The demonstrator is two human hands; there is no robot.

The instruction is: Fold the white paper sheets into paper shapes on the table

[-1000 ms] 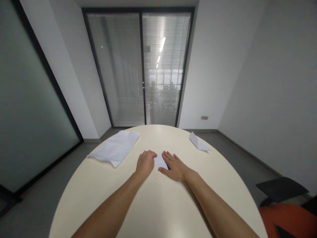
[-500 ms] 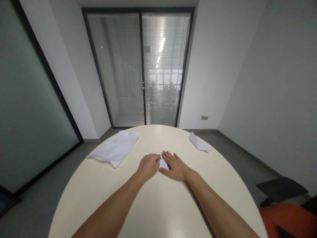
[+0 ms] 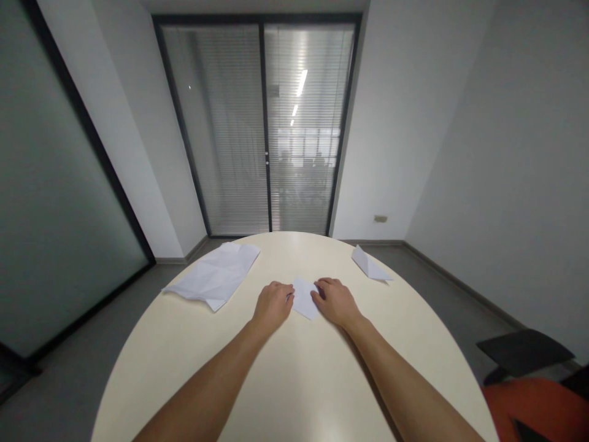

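Ahead of the fingers, past the far edge, I have the glass doors point(image 3: 230, 129) with blinds behind their dark frame. The round, cream bench point(image 3: 294, 380) spreads under both forearms and on beyond the fingers. Off to the right of the right fingers, beyond the bench edge, I see an orange chair point(image 3: 534, 405) with a black armrest.

On the bench, forward and left of the left fingers, lies a big creased sheet point(image 3: 218, 273), well clear of them; I read no change in it over the last second.

The right hand point(image 3: 337, 301) has changed most: half a second ago it was laid flat over the paper, fingers spread; now it sits further right, its fingers curled in at the right edge. The left hand point(image 3: 275, 306) has backed off slightly left, fingers and thumb bent close together at the left edge. I cannot tell whether either has a grip or merely touches.

Forward and right of the right fingers, a folded piece point(image 3: 369, 266) rests unmoved near the rim. The small white paper point(image 3: 302, 299) lies on the bench between the two sets of fingers, more of it uncovered than before.
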